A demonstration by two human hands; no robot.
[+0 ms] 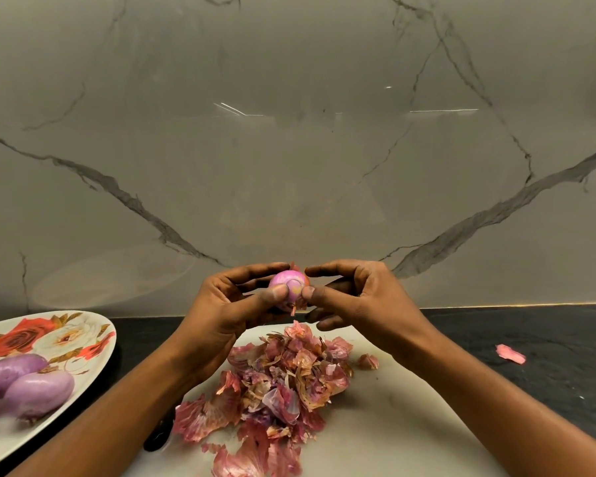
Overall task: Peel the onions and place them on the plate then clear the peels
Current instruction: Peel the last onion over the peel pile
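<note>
Facing a veined marble wall across the upper frame. Working over a white board at lower centre. Keeping a flowered plate at lower left, bearing peeled onions. Heaping peels on the board. Gripping the onion at centre with the left hand, the right hand pinching its side. Leaving a stray peel at right.

Plate left of board; peels on board.
</note>
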